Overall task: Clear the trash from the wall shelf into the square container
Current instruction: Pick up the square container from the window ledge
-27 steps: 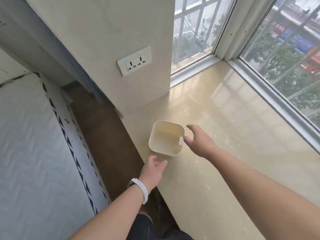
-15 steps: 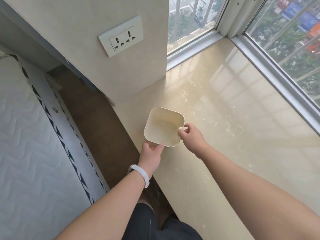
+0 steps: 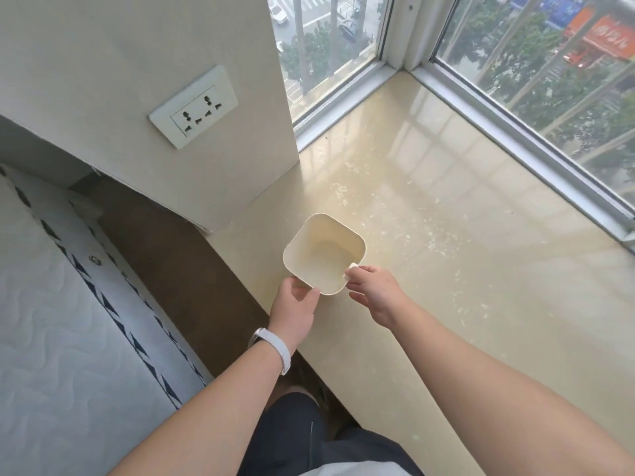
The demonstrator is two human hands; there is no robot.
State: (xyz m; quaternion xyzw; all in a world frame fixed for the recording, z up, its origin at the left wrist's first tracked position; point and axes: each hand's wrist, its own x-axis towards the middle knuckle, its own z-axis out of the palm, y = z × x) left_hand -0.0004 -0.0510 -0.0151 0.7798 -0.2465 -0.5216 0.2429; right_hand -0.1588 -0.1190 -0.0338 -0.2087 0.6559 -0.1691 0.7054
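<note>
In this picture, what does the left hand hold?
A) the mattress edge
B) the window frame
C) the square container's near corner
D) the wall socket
C: the left hand grips the square container at its near corner, thumb over the rim.

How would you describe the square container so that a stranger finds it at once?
Start at the glossy beige ledge under the corner window. At its left edge, near the wall's white socket plate, is the square container: cream, open-topped, round-cornered. It is the only vessel there, held by left hand and right hand.
</note>
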